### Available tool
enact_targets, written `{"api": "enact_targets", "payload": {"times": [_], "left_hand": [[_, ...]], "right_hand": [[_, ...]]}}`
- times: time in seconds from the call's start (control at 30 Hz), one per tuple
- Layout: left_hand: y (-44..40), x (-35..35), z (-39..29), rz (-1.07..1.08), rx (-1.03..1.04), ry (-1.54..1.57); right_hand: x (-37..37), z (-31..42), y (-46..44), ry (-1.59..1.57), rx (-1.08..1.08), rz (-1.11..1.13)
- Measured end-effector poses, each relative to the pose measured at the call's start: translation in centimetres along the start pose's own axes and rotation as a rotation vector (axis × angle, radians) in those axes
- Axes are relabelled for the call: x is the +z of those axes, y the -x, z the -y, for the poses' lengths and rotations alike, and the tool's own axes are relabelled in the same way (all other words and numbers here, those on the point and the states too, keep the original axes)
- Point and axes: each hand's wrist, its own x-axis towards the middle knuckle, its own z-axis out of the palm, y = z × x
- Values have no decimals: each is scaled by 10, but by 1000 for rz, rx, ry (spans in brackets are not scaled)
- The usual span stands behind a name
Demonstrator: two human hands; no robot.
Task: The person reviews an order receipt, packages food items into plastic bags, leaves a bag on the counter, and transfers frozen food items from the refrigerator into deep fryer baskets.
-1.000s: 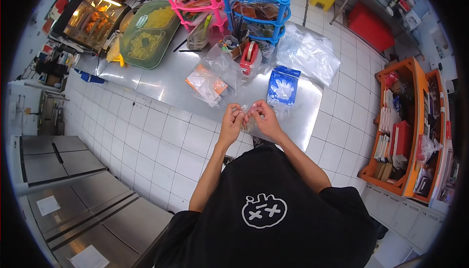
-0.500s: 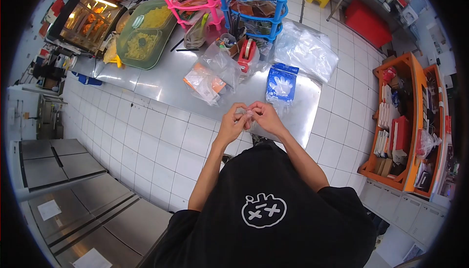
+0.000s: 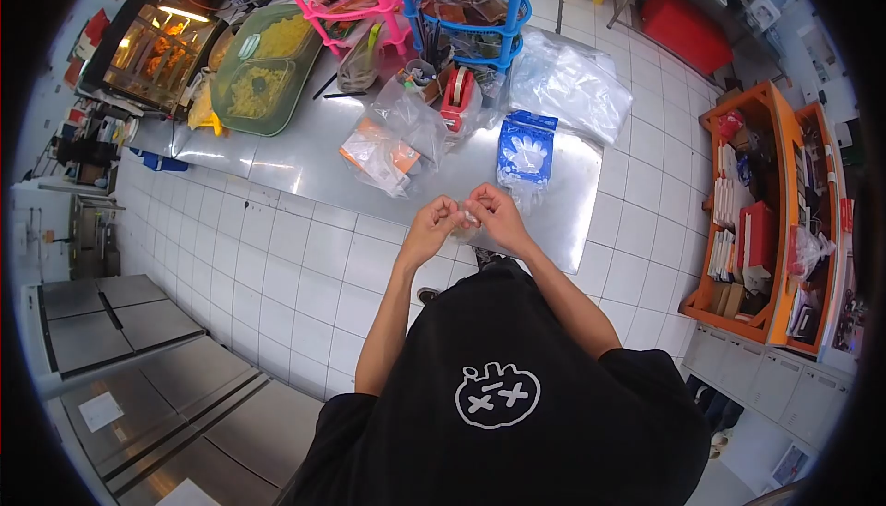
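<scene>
Just off the steel table's front edge, my left hand [image 3: 436, 229] and my right hand [image 3: 498, 218] are close together, fingers bent in a pinch. Between the fingertips is a small, crumpled piece of clear plastic [image 3: 468, 220]; its kind is too small to make out. Beyond my right hand lies a blue packet with a picture of a plastic glove [image 3: 526, 152]. A clear plastic bag with an orange-and-white packet inside [image 3: 380, 155] lies beyond my left hand.
A red tape dispenser [image 3: 457, 100], pink rack [image 3: 355, 3] and blue rack [image 3: 471, 3] stand farther back on the steel table [image 3: 568, 220]. Clear plastic bags [image 3: 572, 86] are stacked at the right. A green-lidded tray [image 3: 263, 67] and a lit food warmer [image 3: 157, 54] are left.
My fingertips have moved slightly apart, still pinching the clear plastic. The camera view has shifted a little, so the table things appear slightly farther left.
</scene>
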Motion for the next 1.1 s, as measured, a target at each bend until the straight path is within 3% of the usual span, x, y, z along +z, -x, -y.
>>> {"api": "enact_targets", "payload": {"times": [0.07,0.17,0.2,0.27,0.47,0.6,0.67,0.77,0.87,0.97,1.1], "left_hand": [[4,-3,-7,9,50,-255],[6,-3,-10,-60,253,-596],[5,-2,-10,-100,346,-705],[4,0,-2,-174,275,-578],[-7,-13,-3,-123,196,-549],[-15,-18,8,-69,197,-595],[-15,-20,15,-26,55,-334],[-17,-21,17,28,-30,-103],[-19,-26,19,42,-81,-22],[-20,-30,20,8,-131,-39],[-23,-26,20,-7,-171,-64]], "right_hand": [[5,-14,-2,129,78,-142],[23,30,11,431,87,-129],[22,27,10,557,-34,-115],[14,19,5,801,-295,-87],[8,31,14,834,-290,56],[-4,10,0,410,4,199],[-8,-3,-4,240,131,248],[-1,3,-1,614,-221,9],[0,14,5,648,-322,-48],[1,16,3,733,-603,36],[-4,-3,0,819,-633,76]]}}
